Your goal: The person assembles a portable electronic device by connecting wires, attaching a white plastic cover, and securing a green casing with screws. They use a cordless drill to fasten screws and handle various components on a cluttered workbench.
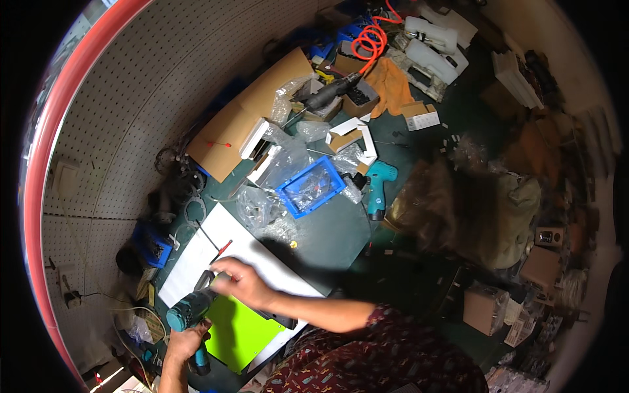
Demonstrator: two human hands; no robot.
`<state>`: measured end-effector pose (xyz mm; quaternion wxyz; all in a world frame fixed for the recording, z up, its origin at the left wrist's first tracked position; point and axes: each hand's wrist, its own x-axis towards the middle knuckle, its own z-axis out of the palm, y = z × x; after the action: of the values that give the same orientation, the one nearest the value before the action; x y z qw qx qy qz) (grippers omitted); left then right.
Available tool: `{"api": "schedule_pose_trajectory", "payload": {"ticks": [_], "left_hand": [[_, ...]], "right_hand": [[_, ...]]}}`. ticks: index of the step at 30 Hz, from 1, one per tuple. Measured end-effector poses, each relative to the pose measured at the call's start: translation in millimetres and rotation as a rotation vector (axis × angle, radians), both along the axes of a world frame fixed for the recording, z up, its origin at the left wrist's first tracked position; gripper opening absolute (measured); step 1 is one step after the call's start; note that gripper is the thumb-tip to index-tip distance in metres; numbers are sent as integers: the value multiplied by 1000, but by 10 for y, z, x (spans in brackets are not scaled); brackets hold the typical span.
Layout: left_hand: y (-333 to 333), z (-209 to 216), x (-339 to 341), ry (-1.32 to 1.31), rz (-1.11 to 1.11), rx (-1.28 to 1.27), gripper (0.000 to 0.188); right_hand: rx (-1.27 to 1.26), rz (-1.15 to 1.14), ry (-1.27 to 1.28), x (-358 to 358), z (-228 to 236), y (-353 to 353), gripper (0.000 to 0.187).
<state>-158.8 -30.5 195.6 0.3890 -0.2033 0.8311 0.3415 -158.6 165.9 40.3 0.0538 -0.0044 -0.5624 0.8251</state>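
From the head view, my left hand (185,345) is wrapped tight around the handle of a teal cordless drill (190,314), fingers curled shut on its grip, nose pointing up toward my other hand. My right hand (244,283) lies on the top edge of a bright green panel (239,331), fingers bent and pressed down on it. The panel rests on a white sheet (216,245) on the dark workbench (334,229), just beside the drill.
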Motion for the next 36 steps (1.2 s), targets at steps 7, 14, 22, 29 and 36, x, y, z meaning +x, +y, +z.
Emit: {"api": "schedule_pose_trajectory", "payload": {"ticks": [7,14,22,29,36], "left_hand": [[48,17,85,105,-66,85,38],[-185,-126,285,55,-8,-67,39],[-2,-60,937,117,241,-4,45],[27,-88,1770,350,63,109,45],[-134,31,2076,410,-74,123,25]], "right_hand": [[906,-606,-420,106,-1891,2461,19],[935,-653,-604,-248,-1783,2709,18],[1174,-554,-536,-233,-1739,2807,21],[1140,-557,-166,-177,-2045,2787,14],[1011,-543,-31,171,-1908,2570,11]]}}
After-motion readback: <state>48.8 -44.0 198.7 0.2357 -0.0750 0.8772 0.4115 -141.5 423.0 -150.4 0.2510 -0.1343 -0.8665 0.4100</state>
